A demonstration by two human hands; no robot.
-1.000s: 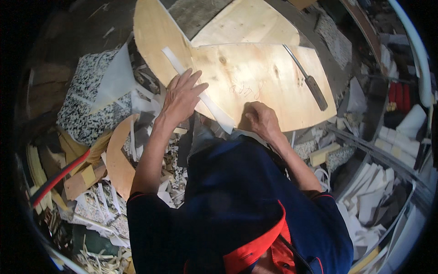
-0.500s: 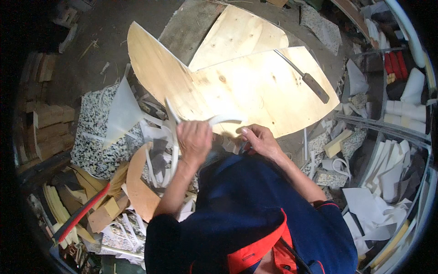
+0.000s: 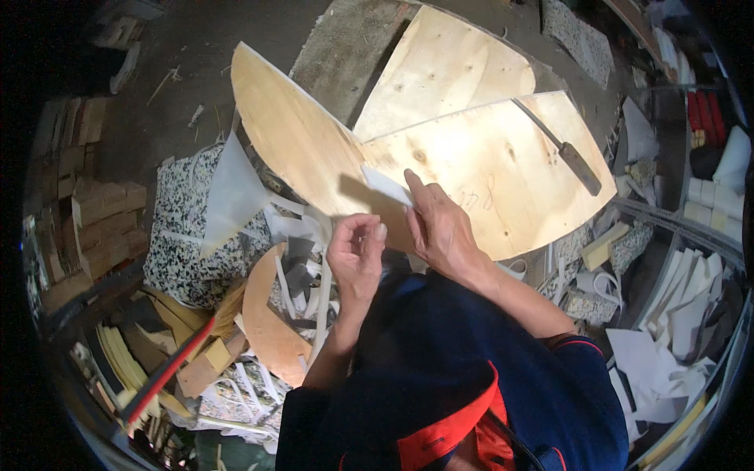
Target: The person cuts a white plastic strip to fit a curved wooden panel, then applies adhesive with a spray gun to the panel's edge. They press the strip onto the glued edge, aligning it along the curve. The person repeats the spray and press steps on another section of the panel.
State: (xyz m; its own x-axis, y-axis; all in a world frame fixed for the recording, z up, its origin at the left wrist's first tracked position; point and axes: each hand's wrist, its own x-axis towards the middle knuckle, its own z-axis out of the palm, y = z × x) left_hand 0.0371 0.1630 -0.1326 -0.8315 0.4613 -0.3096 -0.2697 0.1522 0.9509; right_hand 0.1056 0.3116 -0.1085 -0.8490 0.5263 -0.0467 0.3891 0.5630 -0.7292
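Note:
My right hand (image 3: 446, 228) is over the pale plywood panel (image 3: 503, 188), closed on a flat white foam piece (image 3: 386, 185) that sticks out to the left between thumb and forefinger. Beside it, my left hand (image 3: 355, 253) is raised with its fingers curled toward the thumb; what they hold, if anything, does not show. A narrow white strip (image 3: 323, 302) runs down behind the left wrist. On the panel's right part lies a long, thin-bladed knife (image 3: 579, 168) with a brown handle. A curved plywood panel (image 3: 294, 125) adjoins at the left.
Another plywood panel (image 3: 448, 67) lies beyond. Speckled foam (image 3: 184, 271), a red-handled brush (image 3: 177, 365) and a curved brown board (image 3: 271, 322) crowd the left among white offcuts. Shelves at right hold white foam pieces (image 3: 687, 294); stacked brown blocks (image 3: 106, 208) stand far left.
The curved white strip is gone from between my hands. My right hand has moved up over the panel, with a flat white piece. My left hand has turned, fingers curling up. The view has shifted.

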